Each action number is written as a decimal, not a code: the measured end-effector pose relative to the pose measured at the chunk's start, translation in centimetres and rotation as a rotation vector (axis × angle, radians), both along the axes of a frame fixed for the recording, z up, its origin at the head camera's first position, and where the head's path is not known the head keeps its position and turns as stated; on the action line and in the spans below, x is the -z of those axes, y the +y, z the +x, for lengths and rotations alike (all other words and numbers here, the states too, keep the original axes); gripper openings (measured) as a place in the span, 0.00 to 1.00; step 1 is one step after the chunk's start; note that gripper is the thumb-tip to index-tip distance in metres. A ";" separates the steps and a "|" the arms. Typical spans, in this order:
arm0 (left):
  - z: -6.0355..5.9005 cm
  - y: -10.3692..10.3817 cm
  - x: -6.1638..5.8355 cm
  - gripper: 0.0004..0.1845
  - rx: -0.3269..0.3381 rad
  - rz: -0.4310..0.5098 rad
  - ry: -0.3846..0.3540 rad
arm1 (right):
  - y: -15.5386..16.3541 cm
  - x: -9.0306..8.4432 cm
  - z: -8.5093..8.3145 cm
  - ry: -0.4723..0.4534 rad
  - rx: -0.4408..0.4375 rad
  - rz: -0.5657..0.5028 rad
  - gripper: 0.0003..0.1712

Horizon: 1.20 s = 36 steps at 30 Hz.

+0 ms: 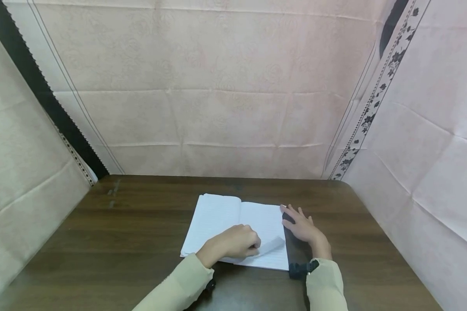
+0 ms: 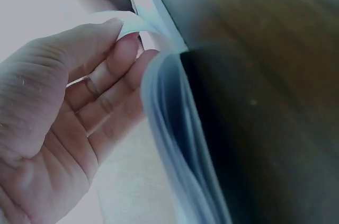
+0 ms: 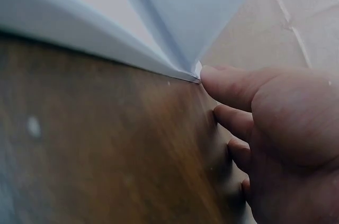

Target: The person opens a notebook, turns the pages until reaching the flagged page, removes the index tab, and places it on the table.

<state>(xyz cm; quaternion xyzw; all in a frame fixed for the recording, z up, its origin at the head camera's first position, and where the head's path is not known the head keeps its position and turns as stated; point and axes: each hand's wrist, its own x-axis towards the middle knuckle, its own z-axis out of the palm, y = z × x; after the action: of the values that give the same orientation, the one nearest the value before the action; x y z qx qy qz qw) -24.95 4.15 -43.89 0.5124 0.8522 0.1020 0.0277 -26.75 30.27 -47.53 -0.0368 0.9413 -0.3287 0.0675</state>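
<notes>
An open notebook (image 1: pixel 215 216) with white lined pages lies on the brown table. My left hand (image 1: pixel 235 242) is over the lower middle of it and pinches a page (image 1: pixel 271 246) whose lower part is lifted and curled. In the left wrist view, the left thumb (image 2: pixel 87 44) presses that curled paper against the fingers, beside the bent stack of sheets (image 2: pixel 161 107). At the notebook's right edge rests my right hand (image 1: pixel 302 226), fingers spread. The right wrist view shows the right thumb (image 3: pixel 228 83) touching the corner of the pages, with the other fingertips down by the table.
The dark wooden table (image 1: pixel 140 224) stretches around the notebook on all sides. Pale cloth hangs behind it (image 1: pixel 225 108) and along both sides. A black band with a camera (image 1: pixel 297 270) sits at the right wrist.
</notes>
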 end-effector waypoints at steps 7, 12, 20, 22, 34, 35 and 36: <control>-0.5 -0.3 0.3 0.12 -0.032 0.050 -0.126 | 0.0 -0.1 0.1 -0.001 0.000 -0.007 0.33; -1.3 -0.6 0.8 0.14 -0.046 0.075 -0.183 | 0.1 0.1 -0.1 -0.009 0.000 -0.021 0.33; -1.8 -1.2 1.0 0.13 -0.047 0.157 -0.343 | 0.4 0.2 0.0 -0.009 0.001 -0.039 0.32; -1.9 -1.3 1.0 0.13 -0.040 0.162 -0.365 | 0.4 0.2 0.0 -0.015 0.005 -0.044 0.32; -2.2 -2.3 -0.9 0.08 -0.122 0.233 -0.242 | 0.6 0.3 0.1 -0.059 0.070 -0.092 0.34; -2.2 -2.4 -1.1 0.13 -0.130 0.249 -0.247 | 0.5 0.3 0.1 -0.055 0.060 -0.080 0.35; -2.1 -2.5 -1.3 0.19 -0.128 0.267 -0.250 | 0.4 0.2 0.1 -0.050 0.049 -0.071 0.35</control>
<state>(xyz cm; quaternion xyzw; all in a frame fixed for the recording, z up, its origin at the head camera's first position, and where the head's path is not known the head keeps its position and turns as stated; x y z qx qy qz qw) -27.10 1.63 -42.57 0.4398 0.8517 0.2787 0.0588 -26.66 30.70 -47.77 -0.0079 0.9276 -0.3644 0.0817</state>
